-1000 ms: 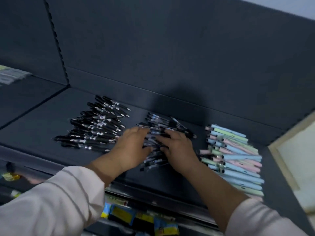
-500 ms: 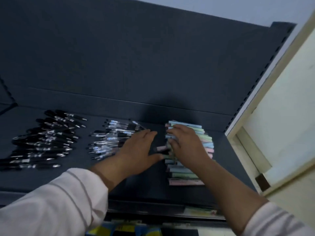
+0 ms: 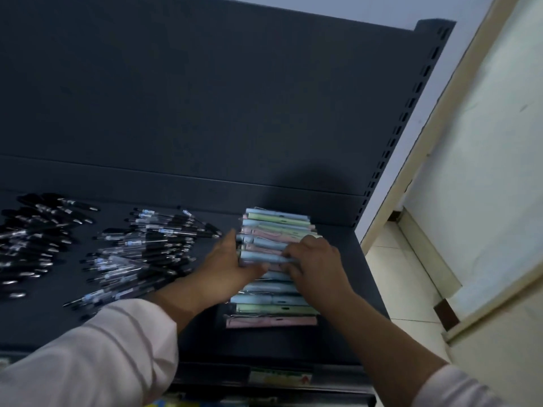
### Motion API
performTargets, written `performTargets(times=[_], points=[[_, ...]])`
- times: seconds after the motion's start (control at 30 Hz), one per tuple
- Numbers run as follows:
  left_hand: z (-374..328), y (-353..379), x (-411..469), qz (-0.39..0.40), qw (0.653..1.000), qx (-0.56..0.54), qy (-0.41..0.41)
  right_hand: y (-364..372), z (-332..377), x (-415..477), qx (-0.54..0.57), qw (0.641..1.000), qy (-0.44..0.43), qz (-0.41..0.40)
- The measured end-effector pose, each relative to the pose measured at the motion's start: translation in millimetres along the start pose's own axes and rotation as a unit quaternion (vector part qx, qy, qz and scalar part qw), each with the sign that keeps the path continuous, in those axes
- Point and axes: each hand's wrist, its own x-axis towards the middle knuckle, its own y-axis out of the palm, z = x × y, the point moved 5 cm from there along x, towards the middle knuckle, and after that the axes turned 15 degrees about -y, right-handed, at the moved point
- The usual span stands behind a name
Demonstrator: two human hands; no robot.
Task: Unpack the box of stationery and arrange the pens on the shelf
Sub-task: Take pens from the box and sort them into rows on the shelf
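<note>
A stack of pastel pens point(image 3: 276, 227) in blue, green and pink lies crosswise at the right end of the dark shelf point(image 3: 293, 345). My left hand point(image 3: 226, 268) lies flat against the stack's left side, thumb up by the pen caps. My right hand point(image 3: 318, 259) rests on top of the stack with bent fingers touching a blue pen, and it lifts nothing. A loose pile of clear-barrelled black pens point(image 3: 147, 251) lies to the left of my left hand. Further left is a pile of black pens point(image 3: 32, 236). The hands hide the stack's middle.
The shelf's dark back panel point(image 3: 235, 98) rises behind the pens. A slotted upright point(image 3: 393, 142) closes the shelf on the right, with a cream door frame point(image 3: 440, 118) and tiled floor point(image 3: 405, 283) beyond. A price label point(image 3: 276, 377) sits on the shelf's front edge.
My view has swung right. Both hands left the clear-barrelled pens and moved right onto the pastel stack, the left hand closing in against its left side.
</note>
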Motion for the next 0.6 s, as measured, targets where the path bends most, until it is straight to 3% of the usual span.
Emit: performTargets(times=[0.2, 0.4, 0.6], points=[[-11.2, -1.4, 9.3, -0.029, 0.997, -0.072, -0.025, -3.0, -13.0, -1.9, 0.013, 0.998, 0.052, -0.029], [12.6, 8.9, 27.1, -0.048, 0.982, -0.164, -0.086, 17.2, -34.1, -19.0, 0.203, 0.96, 0.192, -0.011], [-2.5, 24.8, 27.6, -0.052, 0.971, -0.226, -0.064, 33.0, -19.1, -18.5, 0.264, 0.948, 0.177, 0.017]])
